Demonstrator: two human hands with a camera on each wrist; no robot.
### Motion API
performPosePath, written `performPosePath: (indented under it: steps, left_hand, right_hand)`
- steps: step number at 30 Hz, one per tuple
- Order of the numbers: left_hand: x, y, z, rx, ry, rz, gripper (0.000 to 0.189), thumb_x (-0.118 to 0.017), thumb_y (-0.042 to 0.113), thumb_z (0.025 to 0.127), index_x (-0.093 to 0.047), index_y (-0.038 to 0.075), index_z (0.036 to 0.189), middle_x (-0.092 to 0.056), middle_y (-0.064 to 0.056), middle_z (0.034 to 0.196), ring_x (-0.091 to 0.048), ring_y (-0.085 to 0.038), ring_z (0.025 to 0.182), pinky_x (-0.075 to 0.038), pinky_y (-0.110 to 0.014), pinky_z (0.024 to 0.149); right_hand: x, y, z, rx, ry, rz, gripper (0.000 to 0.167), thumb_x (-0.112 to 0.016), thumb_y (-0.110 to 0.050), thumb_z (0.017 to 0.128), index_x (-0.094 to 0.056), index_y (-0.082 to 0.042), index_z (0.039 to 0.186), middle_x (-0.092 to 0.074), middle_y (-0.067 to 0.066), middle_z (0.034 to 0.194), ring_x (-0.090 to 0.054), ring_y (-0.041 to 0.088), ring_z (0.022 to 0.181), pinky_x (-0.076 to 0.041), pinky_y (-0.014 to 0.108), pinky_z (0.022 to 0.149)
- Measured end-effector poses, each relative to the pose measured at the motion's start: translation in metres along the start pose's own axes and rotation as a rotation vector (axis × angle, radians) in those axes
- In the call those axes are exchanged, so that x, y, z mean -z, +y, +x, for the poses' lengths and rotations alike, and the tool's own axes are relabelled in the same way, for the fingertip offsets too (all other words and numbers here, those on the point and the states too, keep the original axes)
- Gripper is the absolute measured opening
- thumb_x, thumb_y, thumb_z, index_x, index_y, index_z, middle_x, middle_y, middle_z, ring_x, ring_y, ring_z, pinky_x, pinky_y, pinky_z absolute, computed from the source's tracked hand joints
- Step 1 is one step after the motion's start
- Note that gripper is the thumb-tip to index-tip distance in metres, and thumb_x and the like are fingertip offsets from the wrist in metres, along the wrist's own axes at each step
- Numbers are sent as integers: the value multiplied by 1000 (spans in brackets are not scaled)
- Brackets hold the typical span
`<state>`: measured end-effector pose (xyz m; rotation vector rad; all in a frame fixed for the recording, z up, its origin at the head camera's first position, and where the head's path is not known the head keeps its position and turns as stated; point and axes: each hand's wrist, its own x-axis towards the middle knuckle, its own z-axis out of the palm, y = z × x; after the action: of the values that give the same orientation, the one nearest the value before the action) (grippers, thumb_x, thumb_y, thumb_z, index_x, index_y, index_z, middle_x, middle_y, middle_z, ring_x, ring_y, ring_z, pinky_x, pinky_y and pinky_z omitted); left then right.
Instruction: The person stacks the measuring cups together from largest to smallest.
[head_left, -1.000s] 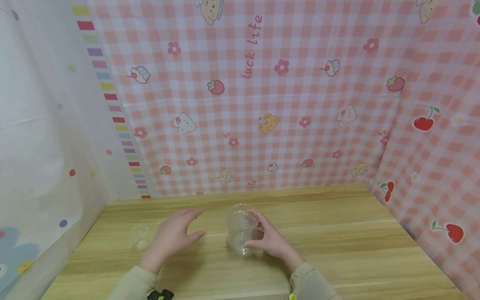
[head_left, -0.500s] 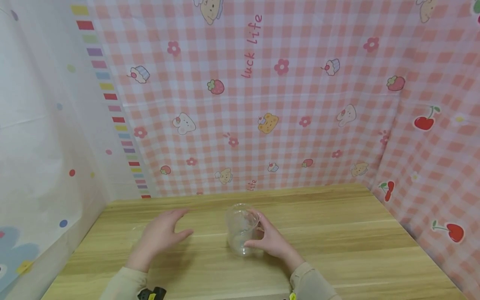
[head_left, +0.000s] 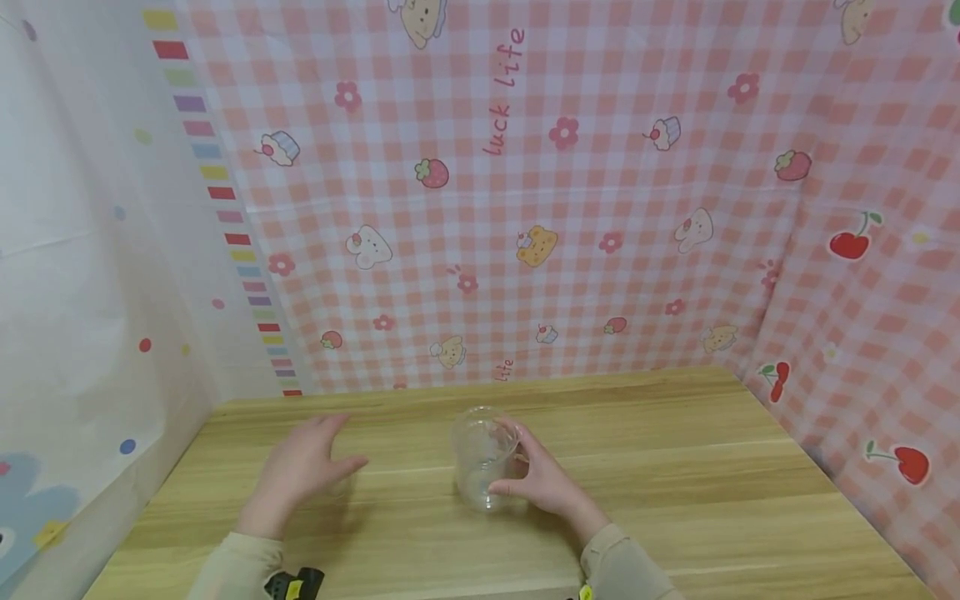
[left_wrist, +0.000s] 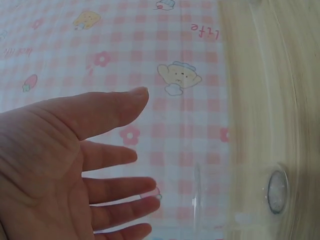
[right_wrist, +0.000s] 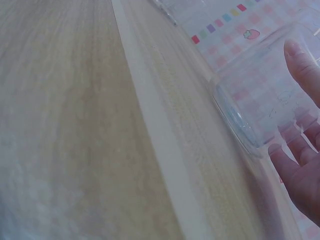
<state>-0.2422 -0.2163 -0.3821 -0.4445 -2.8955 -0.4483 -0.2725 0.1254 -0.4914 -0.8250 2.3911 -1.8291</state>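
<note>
A clear, see-through cup [head_left: 474, 462] stands upright on the wooden table [head_left: 675, 500]. My right hand [head_left: 551, 487] grips it from the right, thumb at the front and fingers round the far side. In the right wrist view the same cup [right_wrist: 245, 97] shows its thick base, with the hand [right_wrist: 302, 182] wrapped about its side. To the left, my left hand [head_left: 292, 471] is held over the table with thumb and fingers apart, holding nothing. Beyond its fingertips, the left wrist view shows a second clear vessel [left_wrist: 276, 192]; the hand largely hides it in the head view.
A pink checked cloth [head_left: 487, 208] hangs behind the table's back edge. White cloth [head_left: 67, 250] with coloured dots closes the left side, and a cherry-print cloth [head_left: 885, 317] the right. Black wrist gear [head_left: 296, 586] sits at the left cuff.
My left hand has moved left, away from the held cup, and now covers the second clear vessel in the head view. The right hand and its cup have stayed put.
</note>
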Motion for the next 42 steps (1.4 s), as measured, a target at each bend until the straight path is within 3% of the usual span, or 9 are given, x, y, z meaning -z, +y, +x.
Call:
performPosePath:
  steps: [14,31,42]
  left_hand:
    - [-9,-10,-1,122,-9,37,85,-75,53,81,-51,-5,138,-52,-35,131,-49,-55,117,-45,-66,90]
    - [-18,-16,1,230,-57,70,84,-73,54,83,-49,-4,140,-51,-35,130,-49,-53,118,-51,-63,81]
    - [-19,-20,1,302,-95,55,80,-69,54,85,-51,-3,138,-54,-32,132,-47,-53,121,-49,-65,83]
  right_hand:
    - [1,-3,-1,-13,-2,-6,90,-83,-8,79,-31,-11,152,-41,21,148,-46,40,130,-40,50,107]
    - [0,-4,-1,-10,3,-9,91,-83,-6,79,-30,-10,152,-42,21,147,-47,40,129,-41,50,106]
    - [2,-38,-7,-22,-3,-2,86,-81,0,79,-32,0,149,-42,27,145,-46,46,128,-40,54,106]
